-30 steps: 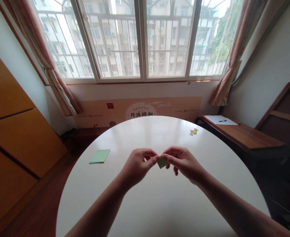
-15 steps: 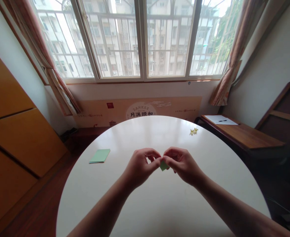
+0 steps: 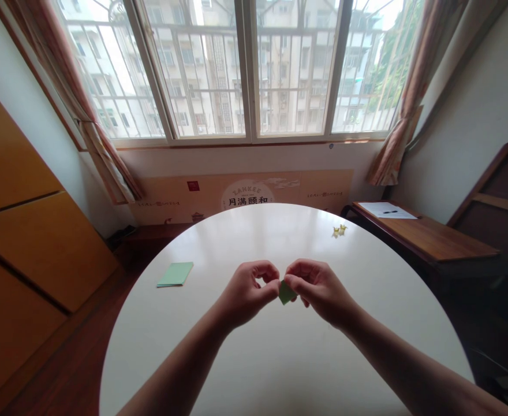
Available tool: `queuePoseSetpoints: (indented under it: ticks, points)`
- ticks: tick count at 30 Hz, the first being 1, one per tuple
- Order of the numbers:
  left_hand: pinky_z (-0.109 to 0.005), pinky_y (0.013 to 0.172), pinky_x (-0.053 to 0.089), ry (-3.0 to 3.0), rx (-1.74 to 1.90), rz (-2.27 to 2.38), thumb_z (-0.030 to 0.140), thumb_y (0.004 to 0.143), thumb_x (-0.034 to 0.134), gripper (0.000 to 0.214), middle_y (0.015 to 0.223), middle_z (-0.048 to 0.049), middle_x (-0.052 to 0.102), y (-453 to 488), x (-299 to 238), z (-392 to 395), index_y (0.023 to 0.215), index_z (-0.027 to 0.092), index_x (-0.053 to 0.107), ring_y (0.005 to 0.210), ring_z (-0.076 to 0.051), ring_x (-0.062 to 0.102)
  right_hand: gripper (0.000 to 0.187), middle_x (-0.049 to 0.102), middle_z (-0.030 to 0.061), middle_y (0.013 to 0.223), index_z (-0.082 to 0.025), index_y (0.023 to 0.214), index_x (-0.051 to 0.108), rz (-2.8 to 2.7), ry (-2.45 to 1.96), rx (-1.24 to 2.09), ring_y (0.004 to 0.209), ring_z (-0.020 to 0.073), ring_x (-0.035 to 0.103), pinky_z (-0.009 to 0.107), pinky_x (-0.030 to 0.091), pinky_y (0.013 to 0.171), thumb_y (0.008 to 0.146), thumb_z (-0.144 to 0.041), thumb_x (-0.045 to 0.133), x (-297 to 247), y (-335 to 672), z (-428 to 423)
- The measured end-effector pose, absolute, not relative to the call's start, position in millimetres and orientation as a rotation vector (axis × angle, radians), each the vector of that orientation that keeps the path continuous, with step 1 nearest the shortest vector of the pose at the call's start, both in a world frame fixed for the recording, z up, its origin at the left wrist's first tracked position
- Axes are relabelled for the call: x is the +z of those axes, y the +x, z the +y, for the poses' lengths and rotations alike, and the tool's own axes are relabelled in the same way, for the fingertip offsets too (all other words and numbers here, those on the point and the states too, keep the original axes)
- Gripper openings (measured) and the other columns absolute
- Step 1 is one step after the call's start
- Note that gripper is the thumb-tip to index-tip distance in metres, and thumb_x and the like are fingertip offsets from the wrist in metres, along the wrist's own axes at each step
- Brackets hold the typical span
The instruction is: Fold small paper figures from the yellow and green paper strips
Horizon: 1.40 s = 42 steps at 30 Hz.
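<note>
A small piece of folded green paper is held up over the white table, one corner pointing down. My right hand pinches it between thumb and fingers at its upper right edge. On the other side, my left hand is closed in a pinch, thumb and fingertips at the paper's left edge. The fingers behind the paper are partly hidden, as are its finer folds. To the left, a stack of square light green paper sheets lies flat on the tabletop.
Two small yellowish folded pieces rest near the far right rim of the round white table. Beyond it on the right, a wooden side table carries a white sheet with a dark pen-like object. A window is ahead.
My left fingertips have drawn slightly apart from my right ones. More of the green paper now shows between the hands, and it sits a little lower.
</note>
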<state>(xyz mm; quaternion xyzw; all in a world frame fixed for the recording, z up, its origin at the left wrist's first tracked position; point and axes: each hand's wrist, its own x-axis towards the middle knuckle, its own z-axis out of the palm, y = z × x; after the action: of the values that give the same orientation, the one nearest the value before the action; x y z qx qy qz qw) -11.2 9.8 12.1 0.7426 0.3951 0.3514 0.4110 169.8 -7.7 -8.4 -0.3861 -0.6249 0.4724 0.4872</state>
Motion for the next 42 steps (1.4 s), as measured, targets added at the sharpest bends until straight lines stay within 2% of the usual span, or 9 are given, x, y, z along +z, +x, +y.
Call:
queuePoseSetpoints:
  ticks: [3,8,13,20,24,27,32,37,42]
  points:
    - [-0.018,0.044,0.038,1.829,0.879,0.981,0.022,0.075,0.057,0.010,0.064,0.0020,0.053,-15.6,12.4,13.8,0.069,0.015,0.059,0.052,-0.009,0.046,0.014,0.063,0.0001,0.062,-0.017,0.077,0.066,-1.437,-0.967,1.133,0.047,0.0103,0.049,0.022,0.036,0.041,0.081,-0.030,0.064,-9.4,175.7,-2.6]
    - [-0.017,0.041,0.038,1.732,0.977,1.009,0.025,0.077,0.059,0.012,0.063,0.0037,0.052,-22.7,12.9,22.6,0.070,0.016,0.055,0.049,-0.007,0.044,0.019,0.063,0.0019,0.064,-0.017,0.077,0.064,-1.220,-0.983,1.100,0.056,0.0147,0.058,0.021,0.035,0.039,0.079,-0.035,0.067,-8.3,190.8,10.8]
    - [-0.019,0.040,0.039,1.757,0.928,0.999,0.044,0.085,0.061,0.030,0.065,0.0016,0.055,-13.2,5.2,17.4,0.089,0.014,0.065,0.050,-0.010,0.048,0.020,0.063,0.0012,0.061,-0.017,0.076,0.064,-1.311,-0.992,1.121,0.052,0.0136,0.055,0.021,0.034,0.039,0.081,-0.036,0.066,-10.9,184.5,8.7]
    - [-0.018,0.037,0.034,1.725,0.846,1.018,0.046,0.084,0.061,0.037,0.057,0.0013,0.055,-1.8,-1.3,11.3,0.067,0.013,0.063,0.042,-0.007,0.045,0.025,0.066,0.0034,0.064,-0.016,0.079,0.068,-1.378,-1.002,1.142,0.055,0.0144,0.056,0.021,0.035,0.039,0.082,-0.041,0.068,-11.3,179.5,1.7]
    - [-0.018,0.036,0.034,1.628,0.920,1.032,0.047,0.083,0.061,0.038,0.054,0.0015,0.054,-3.6,1.2,13.1,0.068,0.013,0.065,0.041,-0.007,0.045,0.035,0.069,0.0064,0.076,-0.015,0.089,0.072,-1.398,-0.981,1.228,0.061,0.0155,0.058,0.020,0.037,0.039,0.086,-0.049,0.064,-7.7,181.5,2.4]
    - [-0.018,0.036,0.033,1.543,0.970,1.071,0.044,0.082,0.062,0.035,0.053,0.0017,0.053,-3.9,3.0,13.5,0.068,0.013,0.066,0.041,-0.007,0.043,0.037,0.070,0.0079,0.082,-0.015,0.089,0.073,-1.416,-0.988,1.281,0.063,0.0153,0.060,0.019,0.036,0.039,0.086,-0.051,0.064,-7.5,180.2,2.7]
    - [-0.017,0.035,0.031,1.452,0.994,1.072,0.041,0.078,0.063,0.031,0.059,-0.0010,0.057,-1.3,4.2,12.5,0.066,0.012,0.066,0.045,-0.008,0.045,0.032,0.067,0.0055,0.076,-0.014,0.082,0.072,-1.401,-1.014,1.321,0.060,0.0133,0.059,0.017,0.034,0.038,0.081,-0.047,0.071,-11.4,177.3,3.3]
    - [-0.016,0.035,0.033,1.456,0.961,1.050,0.040,0.078,0.062,0.031,0.068,-0.0049,0.062,-0.5,2.9,12.6,0.069,0.012,0.068,0.053,-0.010,0.050,0.023,0.063,0.0019,0.066,-0.015,0.071,0.066,-1.310,-1.045,1.393,0.055,0.0118,0.057,0.016,0.032,0.037,0.078,-0.036,0.070,-13.9,175.8,5.5]
    - [-0.016,0.035,0.034,1.484,0.991,1.071,0.042,0.078,0.063,0.032,0.066,-0.0049,0.062,-1.9,-0.7,16.2,0.070,0.011,0.069,0.051,-0.010,0.049,0.022,0.061,0.0007,0.062,-0.015,0.069,0.064,-1.350,-1.075,1.367,0.054,0.0118,0.057,0.016,0.032,0.037,0.078,-0.035,0.068,-15.0,175.1,6.1]
